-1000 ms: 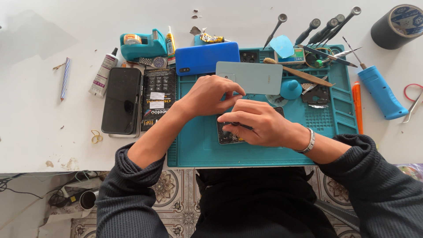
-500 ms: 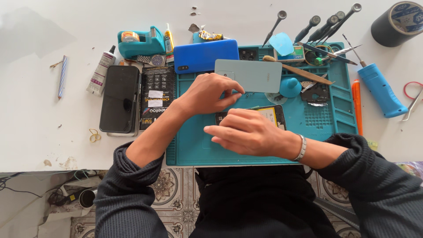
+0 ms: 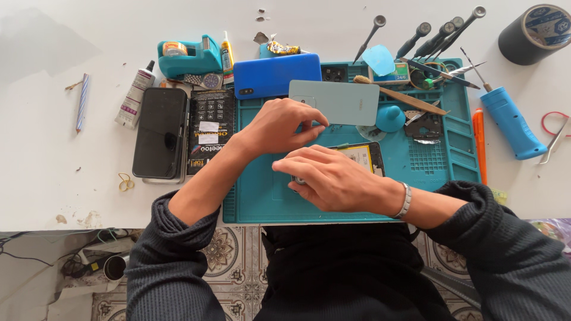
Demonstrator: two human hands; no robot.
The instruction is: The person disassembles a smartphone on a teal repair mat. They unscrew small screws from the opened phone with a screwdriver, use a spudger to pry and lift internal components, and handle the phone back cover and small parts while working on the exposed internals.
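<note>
Counter (image 3: 47, 148) space is white and crowded, and on it lies a teal work mat (image 3: 262, 202) where both hands meet. An opened phone (image 3: 363, 157), its yellowish inside showing, lies on the mat, mostly hidden under the right hand (image 3: 339, 178). That hand lies flat across the phone, fingers spread and pressing down rather than gripping; what sits under the palm I cannot tell. The left hand (image 3: 279, 125) curls just behind it, fingertips pinched near the lower edge of a pale grey-green back cover (image 3: 336, 101) that rests on the mat, but whether they hold anything is unclear. A blue phone (image 3: 273, 74) and a black phone (image 3: 159, 132) lie apart. To do this well, the pressing hand should probably stay flat and even so the phone cannot slide, while the pinching fingers work lightly.
</note>
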